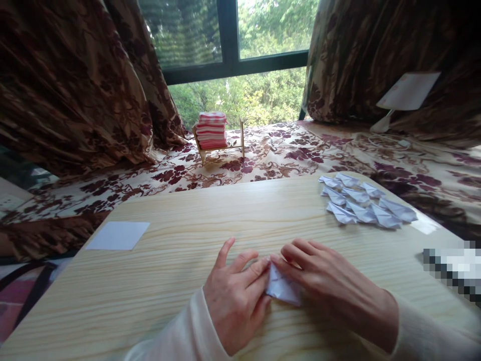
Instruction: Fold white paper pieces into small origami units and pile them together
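Note:
A small piece of folded white paper (282,289) lies on the light wooden table, between my two hands. My left hand (238,296) presses on its left edge, thumb and index finger against the paper and the other fingers partly raised. On the upper right side, my right hand (323,271) pinches the paper near its top corner, fingers curled together. The fingertips of both hands almost meet there. Part of the paper is hidden under the fingers. Several folded white paper pieces (363,200) with pointed ends sit in rows at the table's far right.
A flat white paper sheet (118,235) lies on the wooden table (169,286) at the left. A blurred-out object (453,268) is at the right edge. Beyond the table are a small rack with folded pink-striped cloths (211,131), a lamp (408,93) and patterned curtains (75,75).

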The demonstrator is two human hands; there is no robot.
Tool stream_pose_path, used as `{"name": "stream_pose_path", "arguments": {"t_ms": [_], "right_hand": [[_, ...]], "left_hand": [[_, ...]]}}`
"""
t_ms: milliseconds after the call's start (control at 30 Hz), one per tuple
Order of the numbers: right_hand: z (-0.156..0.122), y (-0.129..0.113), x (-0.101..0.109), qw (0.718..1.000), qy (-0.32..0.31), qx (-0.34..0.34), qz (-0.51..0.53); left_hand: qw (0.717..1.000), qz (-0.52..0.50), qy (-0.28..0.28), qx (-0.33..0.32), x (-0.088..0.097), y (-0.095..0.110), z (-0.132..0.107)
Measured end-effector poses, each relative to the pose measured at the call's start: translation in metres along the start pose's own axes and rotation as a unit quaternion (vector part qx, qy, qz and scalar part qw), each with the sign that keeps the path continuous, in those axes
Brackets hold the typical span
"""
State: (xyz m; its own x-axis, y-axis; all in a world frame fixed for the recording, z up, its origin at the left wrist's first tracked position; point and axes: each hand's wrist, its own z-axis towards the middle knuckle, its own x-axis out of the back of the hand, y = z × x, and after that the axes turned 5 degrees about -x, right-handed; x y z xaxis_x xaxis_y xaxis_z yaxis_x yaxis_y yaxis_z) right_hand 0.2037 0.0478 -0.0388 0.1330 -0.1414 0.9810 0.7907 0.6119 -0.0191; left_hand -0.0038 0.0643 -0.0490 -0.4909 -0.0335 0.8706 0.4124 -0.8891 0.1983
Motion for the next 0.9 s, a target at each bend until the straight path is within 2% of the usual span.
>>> {"name": "stream_pose_path", "arguments": {"t_ms": [133, 200, 300, 367, 467, 600, 667, 900], "right_hand": [[-0.023, 0.007, 0.004, 1.000, 0.016, -0.011, 0.001], [-0.030, 0.010, 0.011, 0.999, 0.014, -0.034, 0.034], [-0.027, 0.012, 0.023, 0.989, 0.031, -0.094, 0.114], [-0.017, 0.010, 0.026, 0.978, 0.048, -0.137, 0.149], [-0.001, 0.004, 0.023, 0.969, 0.027, -0.183, 0.162], [0.011, -0.005, 0.016, 0.967, -0.034, -0.216, 0.133], [0.014, -0.006, 0.015, 0.964, -0.061, -0.230, 0.114], [0.025, 0.004, 0.015, 0.956, -0.106, -0.233, 0.143]], "left_hand": [[1.000, -0.013, -0.003, 0.005, 0.001, 0.001, 0.000], [0.999, -0.033, 0.010, 0.014, 0.001, 0.001, 0.000], [0.997, -0.066, 0.030, 0.041, -0.001, -0.002, 0.004], [0.995, -0.076, 0.021, 0.054, -0.001, -0.005, 0.009], [0.994, -0.075, -0.013, 0.074, 0.000, -0.009, 0.020], [0.984, -0.061, -0.101, 0.131, 0.006, -0.014, 0.039], [0.979, -0.056, -0.124, 0.154, 0.008, -0.019, 0.047], [0.968, -0.047, -0.191, 0.154, 0.008, -0.025, 0.058]]}}
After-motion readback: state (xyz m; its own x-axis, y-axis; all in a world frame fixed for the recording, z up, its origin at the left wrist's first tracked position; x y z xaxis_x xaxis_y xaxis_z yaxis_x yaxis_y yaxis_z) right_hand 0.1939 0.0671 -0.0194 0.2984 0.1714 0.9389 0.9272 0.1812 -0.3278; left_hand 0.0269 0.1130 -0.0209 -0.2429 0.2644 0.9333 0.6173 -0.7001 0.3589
